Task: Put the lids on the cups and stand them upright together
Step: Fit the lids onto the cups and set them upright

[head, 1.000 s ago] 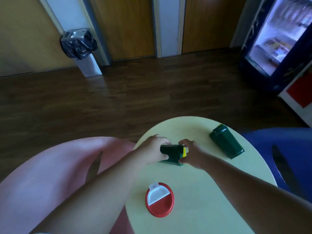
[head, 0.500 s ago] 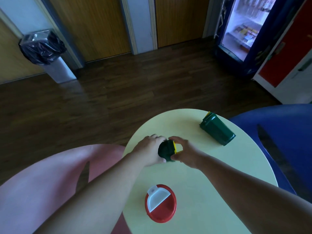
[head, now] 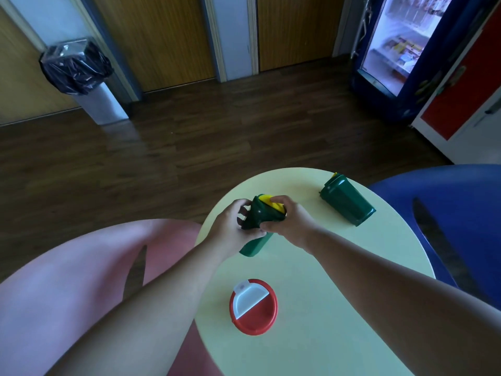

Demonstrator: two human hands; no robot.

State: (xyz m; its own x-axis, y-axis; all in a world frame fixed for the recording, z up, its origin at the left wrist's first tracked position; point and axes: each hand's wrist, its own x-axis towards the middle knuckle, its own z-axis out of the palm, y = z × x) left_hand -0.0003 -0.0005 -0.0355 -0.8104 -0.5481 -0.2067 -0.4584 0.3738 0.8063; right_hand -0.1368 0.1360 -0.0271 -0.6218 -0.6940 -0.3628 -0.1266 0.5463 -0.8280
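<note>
Nearest, a red lid [head: 253,306] with a white flap lies flat on the round yellow table [head: 339,294]. Whether a cup stands under it cannot be told.

At mid-table, both hands are on one green cup [head: 254,245]. It is tilted, base towards the person and low, lid end up and away. The left hand [head: 234,227] wraps the upper body. The right hand [head: 291,226] curls over the green lid [head: 259,213] and its yellow flap.

Judged step: seating this lid while bringing the cup upright. The next move calls for firm pressure on the lid, then setting the base flat.

Further off to the right, well apart, a second green cup [head: 348,206] lies on its side, lid apparently fitted. It will need raising and moving alongside.

Count: two green cups, two green lids, one red lid.
</note>
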